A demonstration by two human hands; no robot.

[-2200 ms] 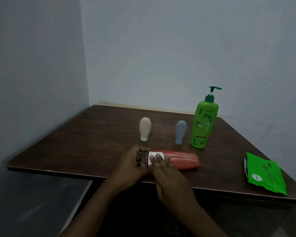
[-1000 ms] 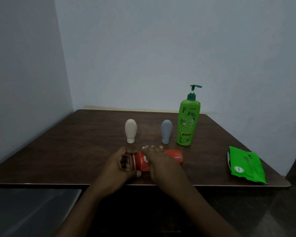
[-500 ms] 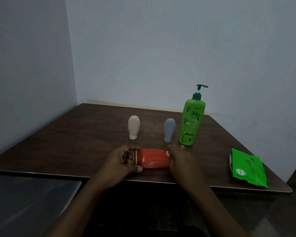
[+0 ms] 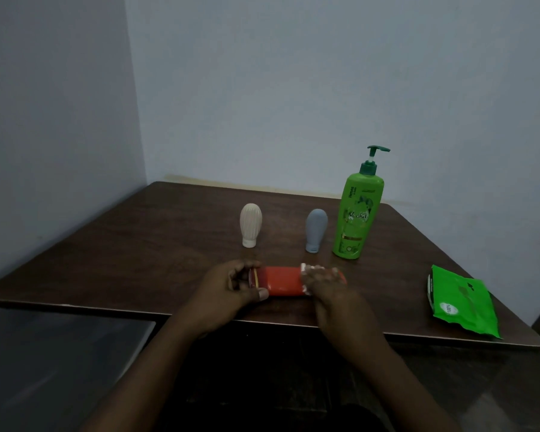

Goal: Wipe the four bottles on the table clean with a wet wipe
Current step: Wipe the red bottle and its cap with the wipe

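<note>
- The desk [image 4: 138,244] is seen spread wide and dark into a wall corner, with everything of the task gathered on its right and near half.
- The green pump bottle [image 4: 357,216] is stood upright toward the far right, the tallest thing in play and well apart from both hands.
- A green wipe pack [image 4: 462,302] is laid flat near the right edge, untouched for now.
- The red bottle [image 4: 282,280] is laid on its side close to the near edge, its long axis running left to right across the body, cap end to the left.
- The left hand [image 4: 228,291] is clamped around that cap end, thumb on the near side, so the bottle is pinned against rolling.
- The right hand [image 4: 328,285] is pressed over the right-hand part of the bottle, closed down on a white wet wipe [image 4: 304,269] that peeks out at the fingertips.
- The two hands are held apart, with a bare red stretch of bottle showing between them.
- The wiping travel is therefore judged to lie along that left-right axis, and the right hand is the nearer one to the uncleaned base end.
- The cream ribbed bottle [image 4: 250,224] and the small grey bottle [image 4: 315,229] are stood cap-down just beyond, far of the hands, apparently waiting their turn.
</note>
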